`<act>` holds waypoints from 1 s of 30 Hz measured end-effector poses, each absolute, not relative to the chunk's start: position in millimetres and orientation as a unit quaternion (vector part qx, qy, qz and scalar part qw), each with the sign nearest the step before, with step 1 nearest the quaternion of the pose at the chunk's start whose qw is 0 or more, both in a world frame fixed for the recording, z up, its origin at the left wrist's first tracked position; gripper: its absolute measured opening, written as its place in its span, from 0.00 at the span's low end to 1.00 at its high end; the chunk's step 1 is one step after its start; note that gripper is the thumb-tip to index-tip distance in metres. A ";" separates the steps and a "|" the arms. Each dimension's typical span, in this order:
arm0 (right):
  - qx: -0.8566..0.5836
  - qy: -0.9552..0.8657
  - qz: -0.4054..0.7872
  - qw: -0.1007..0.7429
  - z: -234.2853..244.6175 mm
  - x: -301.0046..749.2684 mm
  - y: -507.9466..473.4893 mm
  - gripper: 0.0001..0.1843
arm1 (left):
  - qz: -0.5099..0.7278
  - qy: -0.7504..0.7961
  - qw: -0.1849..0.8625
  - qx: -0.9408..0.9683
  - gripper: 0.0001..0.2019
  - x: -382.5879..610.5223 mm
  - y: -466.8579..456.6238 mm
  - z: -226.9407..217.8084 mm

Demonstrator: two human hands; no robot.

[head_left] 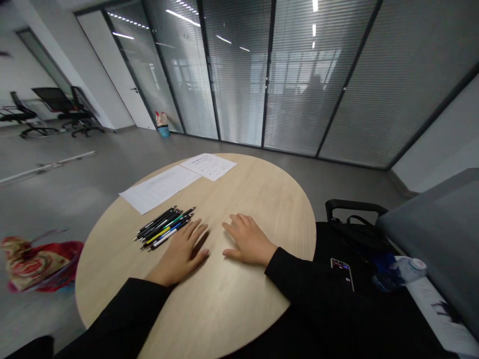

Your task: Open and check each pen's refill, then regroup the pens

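A round wooden table (269,192) stands in front of me. On its left half lies a loose pile of pens (164,227), mostly black, with yellow, green, blue and white ones among them. My left hand (181,252) is at the near right end of the pile, fingers apart and nothing held; whether its fingertips touch the pens I cannot tell. To the right, over bare tabletop, my right hand (247,239) rests palm down with fingers stretched out, holding nothing.
Two printed sheets (160,188) lie behind the pens near the far left edge. At right, a chair bears a phone (342,271) and a plastic bottle (407,270). A red and beige bag (41,264) sits on the floor at left. Glass partitions (239,75) stand behind the table.
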State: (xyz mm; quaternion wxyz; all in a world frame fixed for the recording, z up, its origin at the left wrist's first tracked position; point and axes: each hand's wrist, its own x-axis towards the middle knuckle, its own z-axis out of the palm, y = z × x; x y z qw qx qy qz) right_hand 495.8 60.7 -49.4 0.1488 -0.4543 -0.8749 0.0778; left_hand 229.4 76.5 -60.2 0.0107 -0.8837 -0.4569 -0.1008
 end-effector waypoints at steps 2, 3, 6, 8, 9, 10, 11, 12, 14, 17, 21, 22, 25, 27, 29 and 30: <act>-0.467 -0.873 0.078 0.118 -56.4 498.9 68.3 0.48 | -0.073 -0.475 -0.001 -0.877 0.36 234.7 72.3 -61.9; -0.471 -0.872 0.080 0.105 -59.7 500.0 70.6 0.50 | -0.062 -0.485 -0.005 -0.872 0.37 236.2 70.6 -62.3; -0.473 -0.872 0.092 0.086 -67.0 501.6 72.8 0.52 | -0.033 -0.497 -0.016 -0.867 0.39 238.2 66.9 -62.9; -0.473 -0.872 0.098 0.080 -69.3 502.3 72.8 0.53 | -0.024 -0.495 -0.023 -0.868 0.40 239.0 65.0 -63.4; -0.473 -0.872 0.102 0.077 -69.7 502.7 72.6 0.54 | -0.024 -0.494 -0.024 -0.869 0.41 239.6 64.2 -63.7; -0.476 -0.870 0.109 0.073 -69.8 503.2 72.5 0.54 | -0.024 -0.494 -0.026 -0.869 0.41 240.3 63.5 -63.9; -0.479 -0.867 0.118 0.068 -69.8 503.8 72.5 0.54 | -0.023 -0.494 -0.028 -0.869 0.41 241.1 62.9 -64.2; -0.484 -0.863 0.128 0.062 -69.7 504.3 72.4 0.54 | -0.022 -0.494 -0.031 -0.868 0.41 241.9 62.4 -64.5; -0.491 -0.857 0.146 0.051 -69.6 505.0 72.3 0.55 | -0.016 -0.494 -0.038 -0.868 0.42 243.5 61.7 -65.3; -0.490 -0.858 0.149 0.050 -70.2 505.1 72.1 0.55 | -0.010 -0.493 -0.037 -0.869 0.42 245.0 61.8 -66.9; -0.480 -0.864 0.143 0.051 -71.4 504.3 72.1 0.56 | -0.006 -0.487 -0.039 -0.873 0.42 245.4 62.2 -67.7; -0.479 -0.865 0.144 0.048 -71.5 504.1 72.1 0.56 | -0.005 -0.486 -0.041 -0.873 0.42 245.4 62.2 -67.5; -0.479 -0.865 0.145 0.037 -71.4 503.6 72.0 0.54 | -0.006 -0.490 -0.047 -0.870 0.42 245.4 61.3 -66.6; -0.480 -0.865 0.143 0.035 -71.4 503.6 71.7 0.53 | -0.007 -0.492 -0.052 -0.869 0.42 245.6 60.3 -66.2; -0.479 -0.866 0.141 0.031 -72.0 503.7 71.4 0.53 | -0.009 -0.492 -0.056 -0.869 0.42 246.1 58.9 -65.8; -0.481 -0.865 0.139 0.030 -72.7 503.8 71.2 0.53 | -0.013 -0.493 -0.056 -0.868 0.41 246.4 58.2 -65.6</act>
